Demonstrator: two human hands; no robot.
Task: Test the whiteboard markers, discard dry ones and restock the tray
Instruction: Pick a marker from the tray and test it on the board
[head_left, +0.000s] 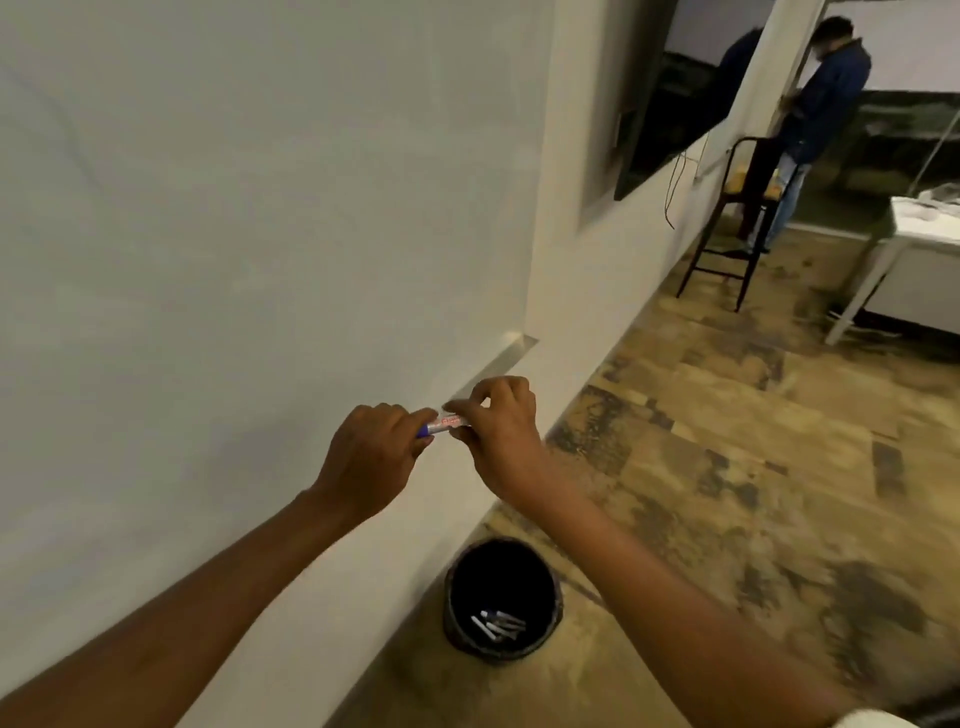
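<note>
Both hands hold one whiteboard marker (445, 423), white-barrelled with red print and a blue end, level in front of the whiteboard (234, 234). My left hand (371, 457) grips the blue end. My right hand (498, 423) pinches the other end between thumb and fingers. Just behind the hands runs the metal marker tray (498, 361) along the board's lower edge; what lies in it is hidden. Below on the floor stands a black bin (501, 597) with several markers (497, 623) at its bottom.
To the right the wall carries a dark screen (670, 98) with hanging cables. Farther back stand a dark chair (737, 218), a white table (904, 249), and a person in a dark jacket (821, 104). Patterned floor stretches to the right of the bin.
</note>
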